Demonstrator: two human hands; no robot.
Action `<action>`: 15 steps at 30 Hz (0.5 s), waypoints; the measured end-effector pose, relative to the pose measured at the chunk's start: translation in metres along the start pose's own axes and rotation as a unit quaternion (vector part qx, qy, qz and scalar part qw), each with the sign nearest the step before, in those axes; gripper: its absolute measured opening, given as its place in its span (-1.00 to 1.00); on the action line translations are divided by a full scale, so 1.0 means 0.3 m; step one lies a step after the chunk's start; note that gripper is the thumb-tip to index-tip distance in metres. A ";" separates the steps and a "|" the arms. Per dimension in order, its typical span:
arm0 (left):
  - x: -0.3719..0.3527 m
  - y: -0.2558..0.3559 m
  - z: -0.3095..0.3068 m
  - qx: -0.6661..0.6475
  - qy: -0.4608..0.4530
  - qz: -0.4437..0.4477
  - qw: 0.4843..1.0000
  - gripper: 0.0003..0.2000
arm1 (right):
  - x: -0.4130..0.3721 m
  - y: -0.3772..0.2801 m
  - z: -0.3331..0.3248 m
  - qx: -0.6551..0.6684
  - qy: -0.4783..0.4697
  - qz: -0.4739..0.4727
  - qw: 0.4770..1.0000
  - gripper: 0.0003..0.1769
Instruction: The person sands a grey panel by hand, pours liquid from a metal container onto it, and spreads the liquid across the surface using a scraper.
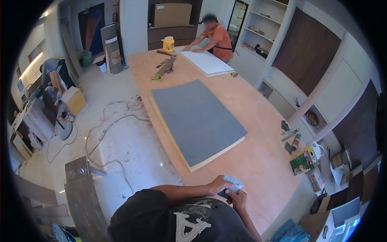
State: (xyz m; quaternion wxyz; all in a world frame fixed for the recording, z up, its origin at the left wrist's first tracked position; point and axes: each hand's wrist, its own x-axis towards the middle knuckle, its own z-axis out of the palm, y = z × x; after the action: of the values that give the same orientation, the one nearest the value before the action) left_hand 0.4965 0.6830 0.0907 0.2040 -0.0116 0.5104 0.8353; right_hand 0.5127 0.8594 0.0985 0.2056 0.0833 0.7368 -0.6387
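In front of my chest, my left hand (217,184) and my right hand (238,199) are close together with their fingers curled. Between them is a small pale blue-grey item (234,183), flat and smeared-looking, with a dark part below it; its kind is not clear. Both hands are closed on it, above the near end of a large wooden-topped table (258,177). Beyond my hands lies a grey-faced panel (197,121) with pale wood edges, resting on what looks like another board. My hands are apart from the panel.
Across the table, a person in orange (219,40) leans with both hands on a white panel (207,62). A yellow jar (168,43), a tool holster (165,66) and a tape measure (234,74) are nearby. At right are a green can (303,162) and several hand tools. Cables (109,125) cross the floor.
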 end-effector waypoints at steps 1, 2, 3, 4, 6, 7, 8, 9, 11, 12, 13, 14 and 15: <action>-0.003 0.007 0.008 -0.003 0.001 0.004 1.000 -0.81 | -0.003 -0.001 -0.002 -0.005 0.009 -0.009 1.000 -0.67; -0.005 0.012 0.010 -0.006 0.003 0.008 1.000 -0.82 | -0.007 -0.004 0.000 -0.010 0.018 -0.018 1.000 -0.67; -0.006 0.018 0.006 -0.010 -0.008 -0.006 1.000 -0.82 | -0.012 -0.005 0.001 -0.016 0.027 -0.026 0.999 -0.68; -0.008 0.023 0.001 -0.014 -0.019 -0.020 1.000 -0.82 | -0.014 -0.005 0.002 -0.019 0.030 -0.036 0.999 -0.69; -0.001 0.003 -0.005 -0.012 -0.018 -0.021 1.000 -0.82 | -0.016 -0.010 0.007 -0.024 0.037 -0.054 0.998 -0.71; 0.014 -0.022 -0.013 -0.005 -0.006 -0.006 1.000 -0.81 | -0.021 -0.019 0.009 -0.043 0.047 -0.058 0.996 -0.72; 0.025 -0.042 -0.018 0.002 0.005 0.008 1.000 -0.81 | -0.031 -0.031 0.014 -0.061 0.057 -0.061 0.995 -0.74; 0.019 -0.032 -0.014 -0.019 -0.002 0.006 1.000 -0.81 | -0.039 -0.040 0.019 -0.079 0.067 -0.064 0.993 -0.75; 0.003 -0.007 -0.008 -0.060 -0.018 0.000 0.998 -0.80 | -0.041 -0.048 0.022 -0.090 0.065 -0.063 0.992 -0.76; 0.005 -0.012 -0.009 -0.063 -0.016 -0.001 0.998 -0.79 | -0.042 -0.047 0.015 -0.095 0.064 -0.063 0.991 -0.77; 0.010 -0.016 -0.015 -0.066 -0.014 -0.002 0.998 -0.78 | -0.037 -0.036 0.005 -0.088 0.051 -0.066 0.993 -0.77; 0.014 -0.019 -0.019 -0.068 -0.012 -0.002 0.998 -0.78 | -0.026 -0.019 -0.005 -0.080 0.039 -0.068 0.994 -0.76; 0.015 -0.018 -0.022 -0.063 -0.015 -0.005 0.998 -0.78 | -0.018 -0.002 -0.013 -0.071 0.025 -0.071 0.995 -0.76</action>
State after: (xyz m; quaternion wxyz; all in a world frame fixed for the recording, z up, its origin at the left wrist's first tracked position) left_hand 0.4929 0.6809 0.0819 0.2151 -0.0147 0.4531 0.8650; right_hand 0.5166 0.8639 0.1016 0.1463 0.0315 0.7895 -0.5952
